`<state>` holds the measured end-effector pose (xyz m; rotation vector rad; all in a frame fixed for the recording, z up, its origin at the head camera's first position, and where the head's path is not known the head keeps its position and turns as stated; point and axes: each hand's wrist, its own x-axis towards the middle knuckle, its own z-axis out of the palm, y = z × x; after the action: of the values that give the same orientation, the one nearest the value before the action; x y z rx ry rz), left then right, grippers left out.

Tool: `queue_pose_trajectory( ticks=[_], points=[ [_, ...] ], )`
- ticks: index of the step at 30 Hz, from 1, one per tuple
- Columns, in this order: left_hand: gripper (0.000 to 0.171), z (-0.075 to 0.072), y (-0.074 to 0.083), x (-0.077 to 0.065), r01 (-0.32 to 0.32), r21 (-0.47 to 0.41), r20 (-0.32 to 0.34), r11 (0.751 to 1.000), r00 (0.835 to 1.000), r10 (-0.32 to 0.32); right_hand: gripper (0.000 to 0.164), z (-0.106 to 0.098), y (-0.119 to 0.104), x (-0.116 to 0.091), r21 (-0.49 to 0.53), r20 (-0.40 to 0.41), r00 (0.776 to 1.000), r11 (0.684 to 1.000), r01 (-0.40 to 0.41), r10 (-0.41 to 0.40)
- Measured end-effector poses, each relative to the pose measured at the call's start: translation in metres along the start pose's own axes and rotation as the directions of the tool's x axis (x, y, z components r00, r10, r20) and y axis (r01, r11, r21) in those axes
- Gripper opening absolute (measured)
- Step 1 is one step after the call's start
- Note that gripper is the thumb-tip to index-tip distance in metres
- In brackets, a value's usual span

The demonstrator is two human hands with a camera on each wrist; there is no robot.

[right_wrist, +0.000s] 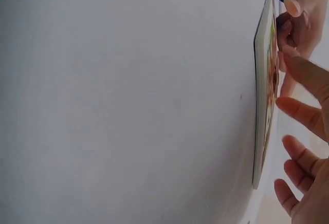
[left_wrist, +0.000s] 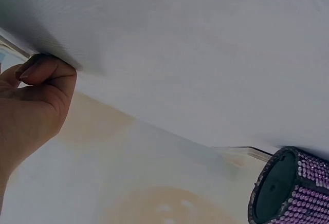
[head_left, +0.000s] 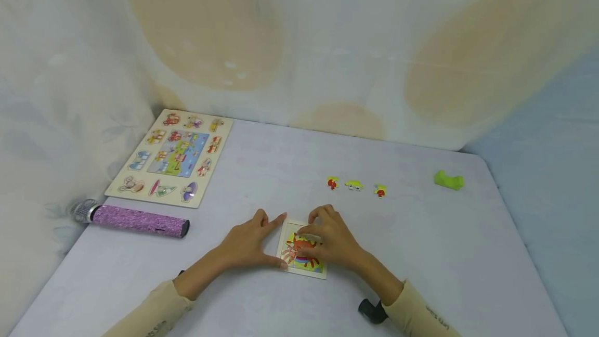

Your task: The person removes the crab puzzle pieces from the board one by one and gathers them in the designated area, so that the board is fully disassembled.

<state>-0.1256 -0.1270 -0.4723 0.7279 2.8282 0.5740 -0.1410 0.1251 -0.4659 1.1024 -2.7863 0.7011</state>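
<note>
A small puzzle board (head_left: 305, 273) with a pale frame and a red crab picture lies flat at the table's near middle. My left hand (head_left: 248, 243) holds its left side, the thumb at the lower corner and the index finger at the upper one. Over the picture, my right hand (head_left: 334, 238) has its thumb and index finger spread, the tips touching or just above it. From the right wrist view the board (right_wrist: 262, 95) is edge-on, beside the right hand's apart, slightly bent fingers (right_wrist: 303, 116). Curled fingers of the left hand (left_wrist: 41, 90) show in the left wrist view.
Three loose puzzle pieces, a left red-and-yellow one (head_left: 333, 183), a yellow one (head_left: 354, 185) and a right one (head_left: 380, 190), lie beyond the board. A green block (head_left: 448, 180) is far right. A larger picture board (head_left: 214, 170) and a purple microphone (head_left: 135, 219) lie left.
</note>
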Motion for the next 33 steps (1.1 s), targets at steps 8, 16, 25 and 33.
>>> queue_pose_trajectory(
  ticks=[8, 16, 25, 33],
  points=[
    [0.112, -0.005, -0.005, 0.0, -0.052, 0.009, 0.035, 0.999, 0.998, 0.052, 0.031, 0.006, -0.005, -0.001, -0.066, -0.088, 0.996, 0.998, 0.012, -0.018],
    [0.113, -0.001, -0.009, -0.005, -0.028, 0.029, -0.002, 0.999, 1.0, 0.028, 0.025, 0.013, -0.011, 0.007, -0.042, -0.097, 0.995, 0.999, 0.017, -0.021],
    [0.113, 0.002, -0.011, -0.005, -0.048, 0.006, -0.026, 0.999, 0.999, 0.048, 0.027, 0.013, -0.012, 0.007, -0.072, -0.066, 0.998, 0.997, 0.012, -0.017],
    [0.113, 0.002, -0.008, -0.001, -0.056, 0.006, -0.016, 0.998, 0.998, 0.056, 0.036, 0.011, -0.014, 0.006, -0.151, -0.094, 0.995, 0.988, -0.044, 0.03]
  ],
)
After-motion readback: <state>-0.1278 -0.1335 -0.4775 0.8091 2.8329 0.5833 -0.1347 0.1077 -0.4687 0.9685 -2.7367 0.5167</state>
